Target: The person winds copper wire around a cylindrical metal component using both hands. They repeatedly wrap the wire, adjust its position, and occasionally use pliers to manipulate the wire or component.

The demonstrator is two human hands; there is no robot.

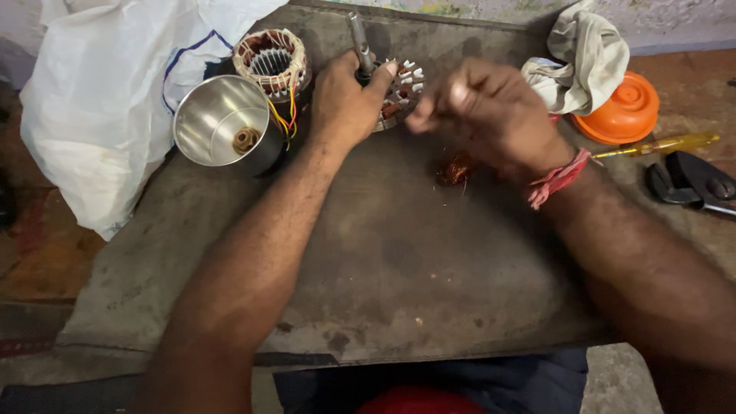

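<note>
- I see my left hand [345,103] lying over a motor armature [395,92] at the far middle of the worktop [383,268]; its grip is wrapped on the piece, with the thumb pressed against the base of the metal shaft [359,38] that sticks up from it.
- My right hand [487,107] sits just beside the armature on its right side, fingers curled in tight; the grip looks pinched together at the tips, but I cannot tell what, if anything, is caught between them.
- A small tuft of reddish copper wire [458,167] lies on the worktop just under my right hand.
- To the left of my left hand stands a wound stator [271,61] with coloured leads, and touching it a shiny steel cup [222,123] lying on its side.
- A white plastic bag [100,100] lies at the left edge.
- At the far right I see a crumpled cloth [586,57], an orange cap [622,111], a yellow-handled screwdriver [663,144] and dark pliers [690,184].
</note>
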